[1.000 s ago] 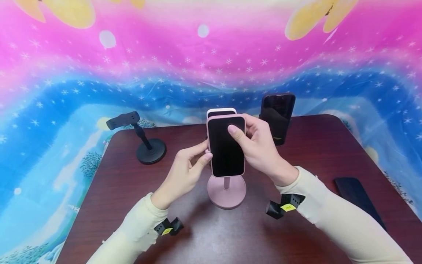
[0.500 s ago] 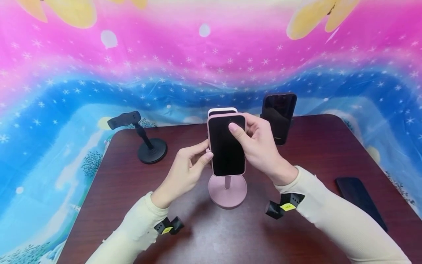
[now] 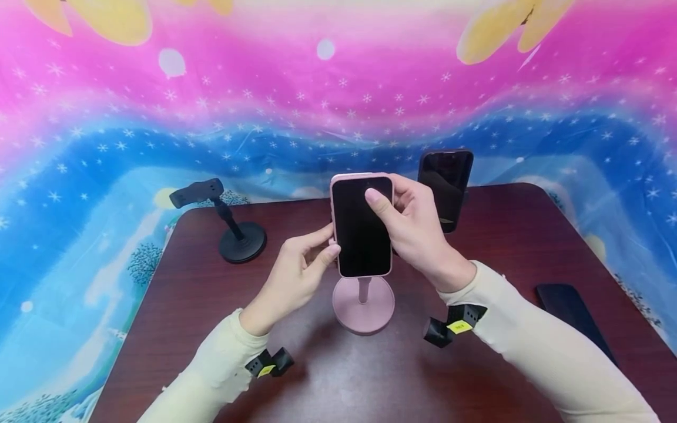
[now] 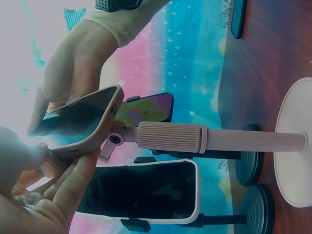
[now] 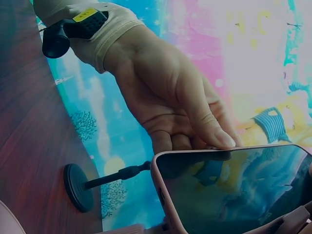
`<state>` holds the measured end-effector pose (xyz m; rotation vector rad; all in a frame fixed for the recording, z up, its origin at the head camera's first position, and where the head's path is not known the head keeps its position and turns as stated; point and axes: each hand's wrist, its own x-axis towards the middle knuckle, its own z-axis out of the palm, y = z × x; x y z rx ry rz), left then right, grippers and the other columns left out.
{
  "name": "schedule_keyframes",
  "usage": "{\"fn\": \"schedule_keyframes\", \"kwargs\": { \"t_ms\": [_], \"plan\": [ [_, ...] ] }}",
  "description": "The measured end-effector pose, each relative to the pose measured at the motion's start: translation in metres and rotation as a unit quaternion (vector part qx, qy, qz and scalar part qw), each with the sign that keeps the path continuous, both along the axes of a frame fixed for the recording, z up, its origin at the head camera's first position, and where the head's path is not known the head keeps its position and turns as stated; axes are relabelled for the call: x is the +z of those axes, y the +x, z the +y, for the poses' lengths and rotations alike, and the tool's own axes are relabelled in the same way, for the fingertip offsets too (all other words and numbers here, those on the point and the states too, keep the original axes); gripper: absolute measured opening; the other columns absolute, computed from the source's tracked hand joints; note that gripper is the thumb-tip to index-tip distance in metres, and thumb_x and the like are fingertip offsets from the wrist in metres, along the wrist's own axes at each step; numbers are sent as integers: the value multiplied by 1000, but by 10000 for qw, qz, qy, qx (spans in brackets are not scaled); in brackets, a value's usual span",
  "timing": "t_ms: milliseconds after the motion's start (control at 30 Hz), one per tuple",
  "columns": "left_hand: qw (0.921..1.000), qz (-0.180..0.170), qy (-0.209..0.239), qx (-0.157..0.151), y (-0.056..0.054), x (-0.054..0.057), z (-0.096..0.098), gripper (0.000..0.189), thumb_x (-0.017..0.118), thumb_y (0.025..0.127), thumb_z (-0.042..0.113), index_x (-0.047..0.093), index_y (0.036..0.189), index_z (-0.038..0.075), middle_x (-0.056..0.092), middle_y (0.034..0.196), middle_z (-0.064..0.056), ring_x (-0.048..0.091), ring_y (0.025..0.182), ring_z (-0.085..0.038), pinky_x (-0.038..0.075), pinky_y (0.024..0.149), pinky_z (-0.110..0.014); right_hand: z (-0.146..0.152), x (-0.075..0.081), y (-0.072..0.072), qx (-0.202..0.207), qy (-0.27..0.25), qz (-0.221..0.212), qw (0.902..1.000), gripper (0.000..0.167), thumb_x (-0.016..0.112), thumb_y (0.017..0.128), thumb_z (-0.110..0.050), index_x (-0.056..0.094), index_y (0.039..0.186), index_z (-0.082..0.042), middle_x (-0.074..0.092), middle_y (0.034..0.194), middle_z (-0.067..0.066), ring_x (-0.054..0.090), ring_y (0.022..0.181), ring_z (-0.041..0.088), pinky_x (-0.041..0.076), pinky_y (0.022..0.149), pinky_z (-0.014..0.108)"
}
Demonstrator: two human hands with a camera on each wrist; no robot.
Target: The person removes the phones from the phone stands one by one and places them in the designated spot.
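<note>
- While its thin neck leaned back and to the left, a matte black phone stand (image 3: pixel 243 242) kept its round base flat on the glossy reddish-brown tabletop (image 3: pixel 359 376), a footing that was probably broad for balance.
- Next came the left hand (image 3: pixel 291 267), its thumb and forefinger pinched on a small pink clamp piece (image 3: pixel 332 241) at the phone's left edge. That pinch seemed meant to steady the holder, though its exact contact was partly hidden.
- In the middle, a flat, dark-screened phone in a pink-rimmed case (image 3: pixel 359 235) was upright, its screen towards the wearer, before the head of a pale pink stand with a round base (image 3: pixel 364 311). It seemed to be held high so that its back met the holder; whether it was seated there could not be told.
- Behind it, as the left wrist view showed, a white-rimmed phone (image 4: pixel 141 192) was clipped in a black clamp, apparently so that it would stay up unaided.
- Further right, the right hand (image 3: pixel 420 235) gripped the pink-cased phone by its upper right edge, thumb on the glass and fingers behind, likely to support and guide it.
- Beyond that hand, a black-cased phone (image 3: pixel 452 176) was propped upright, facing forward.
- Rightmost, a slim black slab, probably another phone (image 3: pixel 576 320), lay flat beside the right sleeve (image 3: pixel 550 352), seemingly set aside within reach.
</note>
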<state>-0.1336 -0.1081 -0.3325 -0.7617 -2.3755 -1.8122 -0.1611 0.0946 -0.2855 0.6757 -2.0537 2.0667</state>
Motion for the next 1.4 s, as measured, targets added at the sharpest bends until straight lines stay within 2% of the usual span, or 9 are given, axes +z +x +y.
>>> {"fn": "schedule_keyframes", "kwargs": {
  "t_ms": [267, 467, 700, 967, 1133, 1400],
  "plan": [
    [9992, 150, -276, 253, 3, -2, -2, 43, 62, 100, 6, 55, 142, 0, 71, 126, -15, 71, 94, -14, 60, 83, -22, -2, 11, -3, 16, -171, 129, 9998, 24, 56, 103, -7, 65, 123, 3, 79, 86, -5, 78, 78, 20, 65, 69, 40],
    [9994, 98, -257, 204, 1, 0, -1, 43, 62, 99, 5, 55, 142, -1, 71, 127, -16, 73, 95, -20, 62, 84, -26, -2, 12, -5, -121, -101, 126, 9998, 25, 57, 103, -8, 66, 123, 2, 79, 83, -6, 78, 75, 19, 65, 67, 39],
    [9998, 17, -182, 106, 1, 2, -2, 44, 62, 99, 3, 54, 142, -1, 70, 127, -17, 74, 97, -24, 63, 84, -30, -3, 14, -6, -4, -141, 107, 9998, 24, 57, 103, -8, 66, 122, 3, 79, 85, -3, 78, 79, 21, 65, 71, 38],
    [9998, -50, -176, 53, 1, 5, -2, 45, 61, 99, 2, 53, 143, -1, 68, 132, -17, 74, 100, -25, 63, 85, -30, -4, 18, -8, 13, -98, 169, 9998, 23, 56, 103, -9, 67, 120, 3, 79, 85, -3, 77, 78, 20, 65, 70, 37],
    [9999, -72, -142, 19, 0, 5, -1, 44, 60, 99, 1, 53, 143, -3, 70, 127, -19, 74, 94, -25, 64, 83, -32, -5, 18, -9, -14, -157, 114, 9998, 23, 56, 103, -8, 66, 121, 4, 79, 85, -4, 77, 77, 19, 65, 70, 36],
    [9998, -71, -192, 54, 0, 5, -1, 44, 61, 99, 0, 54, 142, -3, 70, 126, -19, 74, 98, -25, 63, 86, -36, -5, 20, -9, -54, -241, 21, 9997, 23, 57, 103, -10, 67, 121, 3, 79, 85, -4, 77, 78, 20, 65, 70, 36]
  ]
}}
